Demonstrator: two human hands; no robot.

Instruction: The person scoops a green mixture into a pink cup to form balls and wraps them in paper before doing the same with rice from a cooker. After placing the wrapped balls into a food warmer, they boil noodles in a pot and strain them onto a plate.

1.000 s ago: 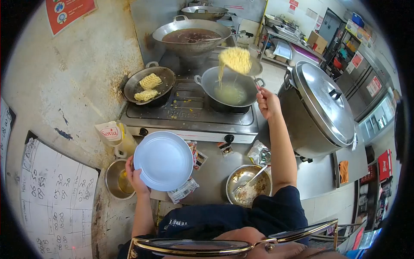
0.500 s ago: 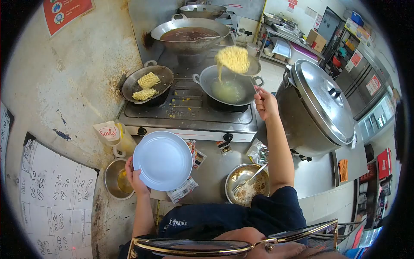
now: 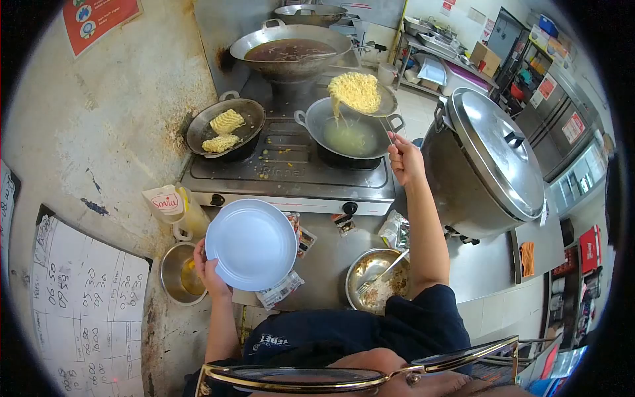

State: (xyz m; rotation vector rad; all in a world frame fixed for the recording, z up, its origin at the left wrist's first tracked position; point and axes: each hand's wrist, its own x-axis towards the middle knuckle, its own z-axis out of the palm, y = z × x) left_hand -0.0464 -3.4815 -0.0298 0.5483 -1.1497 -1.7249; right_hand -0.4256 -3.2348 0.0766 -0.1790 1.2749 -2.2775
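Note:
My right hand (image 3: 405, 161) is closed around the handle of a strainer (image 3: 388, 102), held above the wok (image 3: 315, 132) on the stove's right burner. Cooked noodles (image 3: 355, 92) are heaped in it, and a few strands dangle toward the cloudy water (image 3: 349, 137). With my left hand (image 3: 210, 270) I grip the left rim of a pale blue plate (image 3: 251, 245), which has nothing on it. It is held over the counter in front of the stove (image 3: 284, 173). Two dry noodle blocks (image 3: 227, 122) lie in the dark pan (image 3: 253, 132) on the left burner.
A large lidded pot (image 3: 463, 178) stands right of the stove. Behind is a big wok of brown liquid (image 3: 291, 51). Near me are a metal bowl with a fork (image 3: 380, 278), a small bowl with yellow liquid (image 3: 185, 278), a jug (image 3: 193, 221) and torn packets (image 3: 281, 291).
Both hands stay nearly still. The strainer with noodles remains above the wok, and the plate has shifted very slightly.

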